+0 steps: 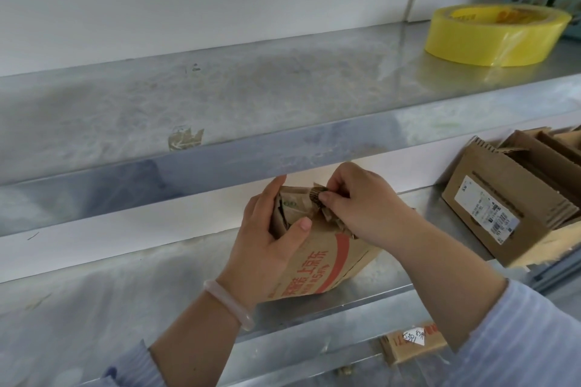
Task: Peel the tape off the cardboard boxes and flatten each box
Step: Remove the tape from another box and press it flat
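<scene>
Metal shelf [393, 280] carries the cardboard box [317, 258], stood on edge so its top faces up. Left hand [267, 236] grips its side to brace it; right hand [361, 204] pinches the tape [317, 195], seemingly for peeling.

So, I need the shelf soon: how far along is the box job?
Seemingly done: folded cardboard stacked in the labelled box. In hand: left hand holds the red-printed box, right hand pinches a strip at its top. Left: flattening it, and the labelled box.

Both forearms outstretched, left hand [269, 240] curled in a grip, right hand [361, 204] close beside it, fingertips pinched.
</scene>
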